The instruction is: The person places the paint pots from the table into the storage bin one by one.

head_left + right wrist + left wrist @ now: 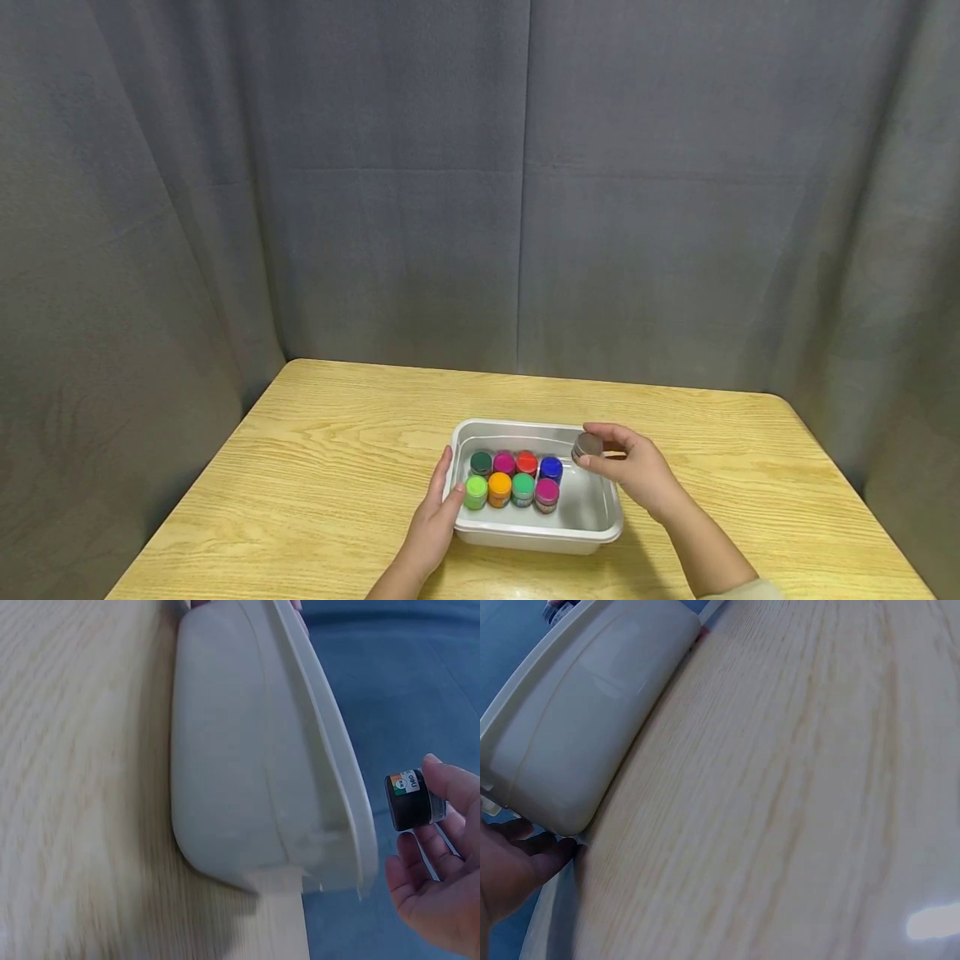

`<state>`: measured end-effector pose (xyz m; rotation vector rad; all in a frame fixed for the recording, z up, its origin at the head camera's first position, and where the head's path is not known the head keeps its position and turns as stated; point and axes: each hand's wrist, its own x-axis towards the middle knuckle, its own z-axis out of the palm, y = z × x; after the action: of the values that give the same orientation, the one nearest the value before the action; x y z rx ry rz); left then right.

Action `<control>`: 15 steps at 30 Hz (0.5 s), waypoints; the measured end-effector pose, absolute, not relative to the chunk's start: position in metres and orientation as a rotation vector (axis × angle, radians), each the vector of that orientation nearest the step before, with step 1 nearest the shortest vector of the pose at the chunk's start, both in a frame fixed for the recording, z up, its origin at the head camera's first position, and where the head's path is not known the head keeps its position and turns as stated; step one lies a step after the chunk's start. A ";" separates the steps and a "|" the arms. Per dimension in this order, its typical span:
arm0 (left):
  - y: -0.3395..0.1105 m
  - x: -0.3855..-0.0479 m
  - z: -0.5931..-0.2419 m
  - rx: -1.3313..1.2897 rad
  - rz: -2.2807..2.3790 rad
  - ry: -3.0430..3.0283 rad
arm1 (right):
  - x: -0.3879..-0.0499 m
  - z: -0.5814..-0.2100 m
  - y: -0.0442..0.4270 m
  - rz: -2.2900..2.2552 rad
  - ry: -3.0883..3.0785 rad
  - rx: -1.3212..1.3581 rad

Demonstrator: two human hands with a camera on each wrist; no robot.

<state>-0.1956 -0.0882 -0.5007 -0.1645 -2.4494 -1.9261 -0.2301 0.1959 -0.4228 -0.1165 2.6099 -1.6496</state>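
Note:
A white plastic bin [536,531] rests on the wooden table, with several small paint jars in two rows towards its left side. My left hand [433,521] grips the bin's left end, thumb at the rim; in the left wrist view its fingers [555,856] reach round the lower corner. Between thumb and fingers my right hand [637,473] pinches a dark paint jar [587,447] over the bin's back right corner. The right wrist view shows this jar [409,801] black, with an orange and green label, held tilted and apart from the bin's wall.
In the bin, the back row has dark green, magenta, red and blue [551,468] jars. The front row has lime [476,492], orange, teal and magenta ones. Grey curtains [390,208] hang behind the wooden table [337,467] and at both sides.

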 end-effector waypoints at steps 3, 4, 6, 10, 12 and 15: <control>-0.088 -0.196 -0.501 -0.162 -1.924 -2.450 | -0.231 -0.426 0.187 -1.647 2.588 -0.116; -0.089 -0.196 -0.501 -0.161 -1.923 -2.451 | -0.232 -0.427 0.185 -1.647 2.581 -0.117; -0.089 -0.196 -0.501 -0.164 -1.924 -2.452 | -0.231 -0.429 0.179 -1.638 2.567 -0.138; -0.089 -0.196 -0.502 -0.168 -1.917 -2.457 | -0.230 -0.430 0.168 -1.625 2.550 -0.187; -0.089 -0.196 -0.502 -0.164 -1.911 -2.460 | -0.230 -0.431 0.163 -1.612 2.549 -0.213; -0.089 -0.196 -0.503 -0.156 -1.909 -2.460 | -0.232 -0.434 0.156 -1.586 2.549 -0.251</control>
<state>-0.1957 -0.0890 -0.5027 -0.1560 -2.4602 -1.9094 -0.2316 0.1555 -0.4343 -0.2514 2.5489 -1.5857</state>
